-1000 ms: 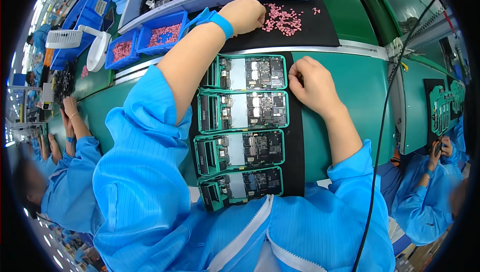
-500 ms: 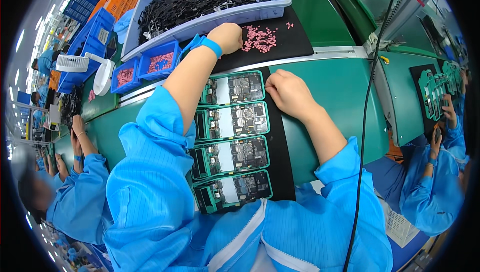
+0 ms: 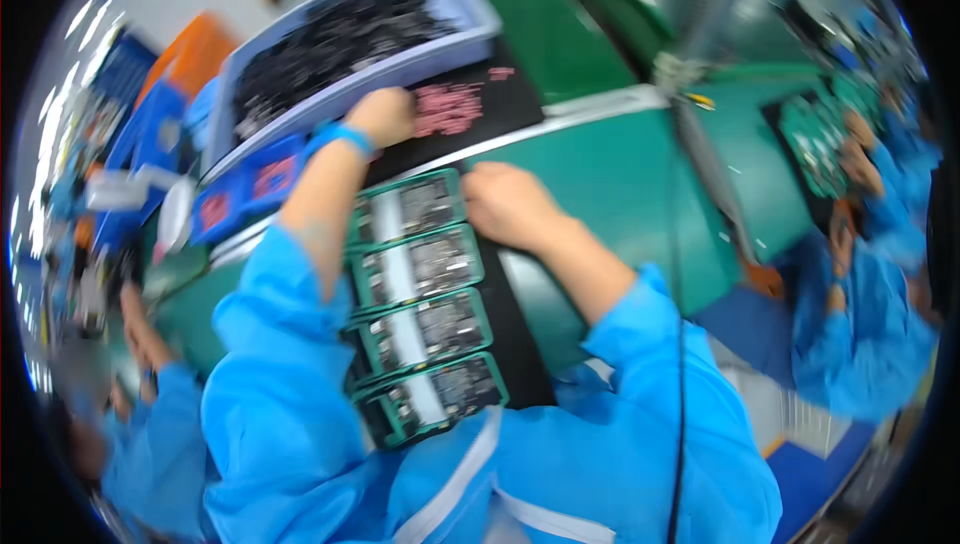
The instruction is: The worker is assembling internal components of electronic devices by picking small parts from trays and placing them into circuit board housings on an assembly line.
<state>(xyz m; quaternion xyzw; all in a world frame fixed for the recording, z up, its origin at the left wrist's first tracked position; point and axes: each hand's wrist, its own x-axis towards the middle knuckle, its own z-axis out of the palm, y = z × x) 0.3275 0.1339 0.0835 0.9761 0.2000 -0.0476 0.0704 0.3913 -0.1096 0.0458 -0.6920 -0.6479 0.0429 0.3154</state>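
My left hand (image 3: 384, 118) is over the black mat (image 3: 510, 94), closed, at the left edge of a scatter of small pink pieces (image 3: 448, 109). A blue band circles that wrist. Its fingertips are hidden, so I cannot make out what they hold. My right hand (image 3: 508, 206) is curled closed beside the right edge of the farthest green tray (image 3: 463, 194); anything in its fingers is hidden. That tray and several like it stand in a column toward me, each holding a dark phone circuit board (image 3: 428, 202) with a pale strip.
A large pale-blue bin (image 3: 480, 24) of black parts stands behind my left hand. Blue boxes (image 3: 225, 199) with pink pieces sit left of it. A black cable (image 3: 680, 394) hangs at the right. Co-workers in blue work at both sides; one's hand (image 3: 858, 166) is near more green trays.
The whole view has swung, so the bench sits farther left in it, and the picture is now blurred. Relative to the trays and the pink pieces, both hands are in nearly the same places.
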